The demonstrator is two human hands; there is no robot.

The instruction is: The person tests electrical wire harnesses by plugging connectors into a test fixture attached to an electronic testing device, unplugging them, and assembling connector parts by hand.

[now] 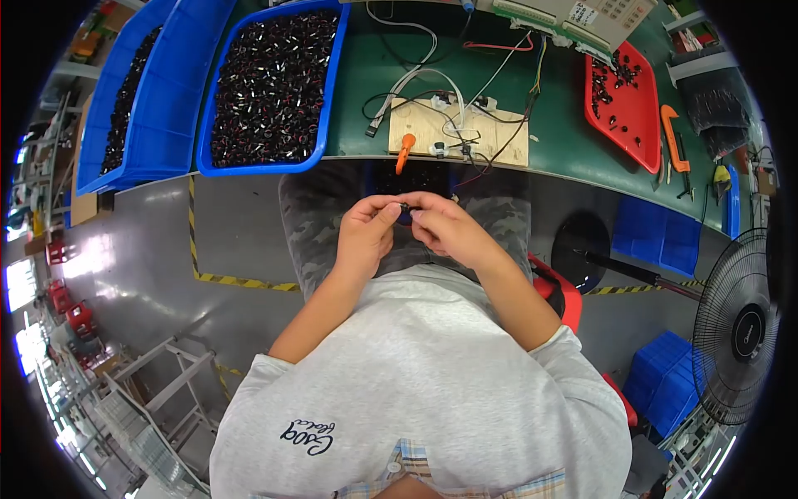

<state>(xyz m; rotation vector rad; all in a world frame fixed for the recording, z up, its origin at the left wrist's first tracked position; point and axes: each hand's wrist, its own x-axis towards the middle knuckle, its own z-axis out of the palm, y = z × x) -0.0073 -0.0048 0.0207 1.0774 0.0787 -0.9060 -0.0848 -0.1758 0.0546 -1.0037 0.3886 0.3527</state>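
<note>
My left hand [366, 234] and my right hand [449, 229] meet over my lap, just in front of the bench edge. Thumbs and fingertips of both are pinched on one small black part [405, 208]. It is mostly covered by the fingers, so its exact kind cannot be made out. Beyond the hands, a wooden board [507, 143] with wires and small fixtures lies at the bench edge. An orange-handled clamp [405, 153] sits on the board's near side, closest to my fingers. Under the bench edge is a dark container [407, 176], partly hidden.
A blue tray [319, 158] full of small black parts stands at the left, beside another blue bin [158, 125]. At the right are a red tray [644, 104] with loose black parts, an orange tool [672, 137] and a fan [740, 328]. A keypad device [582, 17] stands at the back.
</note>
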